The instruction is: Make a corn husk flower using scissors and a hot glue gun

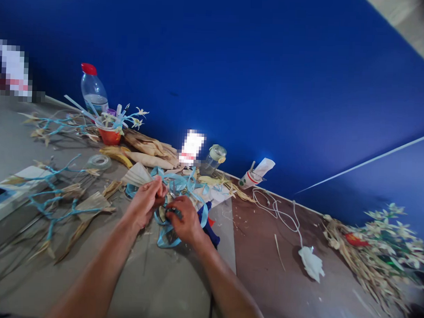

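Note:
My left hand (149,199) is closed in a pinch above the middle of the table. What its fingertips hold is too small to make out. Just to its right, my right hand (186,217) is curled round what look like small scissors (172,194), their metal tip pointing towards the left fingers. Under and behind both hands lies a tangle of light-blue ribbon (183,182). A pale dried husk piece (137,174) rests beside the left hand. Dark blue cloth (211,232) sits by my right wrist.
Blue-wrapped branches (62,211) with dried husks spread at left, near a tape roll (99,162). Behind stand a red cup (109,136), a plastic bottle (93,90), a clear jar (215,159) and a white cup (250,179). A white cable (278,210) and dried flowers (386,248) lie right.

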`<state>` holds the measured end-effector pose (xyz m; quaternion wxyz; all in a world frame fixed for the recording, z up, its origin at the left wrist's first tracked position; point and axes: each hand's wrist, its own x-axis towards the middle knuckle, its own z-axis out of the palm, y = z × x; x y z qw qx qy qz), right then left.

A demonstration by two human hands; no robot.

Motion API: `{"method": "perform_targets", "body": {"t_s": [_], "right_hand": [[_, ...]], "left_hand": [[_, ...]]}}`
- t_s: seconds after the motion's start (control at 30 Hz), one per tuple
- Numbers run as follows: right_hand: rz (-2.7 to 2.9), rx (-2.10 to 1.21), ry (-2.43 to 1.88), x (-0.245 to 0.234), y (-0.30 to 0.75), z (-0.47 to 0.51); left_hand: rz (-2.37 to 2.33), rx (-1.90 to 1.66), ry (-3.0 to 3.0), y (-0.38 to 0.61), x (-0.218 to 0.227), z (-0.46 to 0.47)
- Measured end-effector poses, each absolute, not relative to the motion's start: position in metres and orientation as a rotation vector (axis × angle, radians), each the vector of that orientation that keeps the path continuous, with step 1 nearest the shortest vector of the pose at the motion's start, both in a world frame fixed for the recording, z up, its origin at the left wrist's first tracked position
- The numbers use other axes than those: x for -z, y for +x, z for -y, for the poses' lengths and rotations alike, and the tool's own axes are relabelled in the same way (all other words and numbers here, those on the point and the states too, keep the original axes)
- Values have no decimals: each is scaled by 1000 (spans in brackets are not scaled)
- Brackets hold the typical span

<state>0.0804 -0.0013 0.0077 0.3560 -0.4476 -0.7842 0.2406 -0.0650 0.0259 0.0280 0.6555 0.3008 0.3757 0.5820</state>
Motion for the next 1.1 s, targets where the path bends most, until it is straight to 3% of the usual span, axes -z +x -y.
{"method": "perform_targets", "body": {"t_s": [0.23,0.43,0.73,0.97,1.1], "right_hand": [[2702,-359,-987,0,71,12],[2663,-241,-1185,-1,72,9],[2886,-282,-910,-11,59,27],[2651,-186,-1114,-5,66,16],[2799,-258,-898,-7,56,27]], "left_hand": [[-713,-1216,551,-80,-34,-25],[-638,-1223,543,-79,-26,-28],[-338,-1300,419,-91,-34,-26],[-255,-1426,306,-98,-37,-26],[-194,-1543,244,-107,-38,-24]]}}
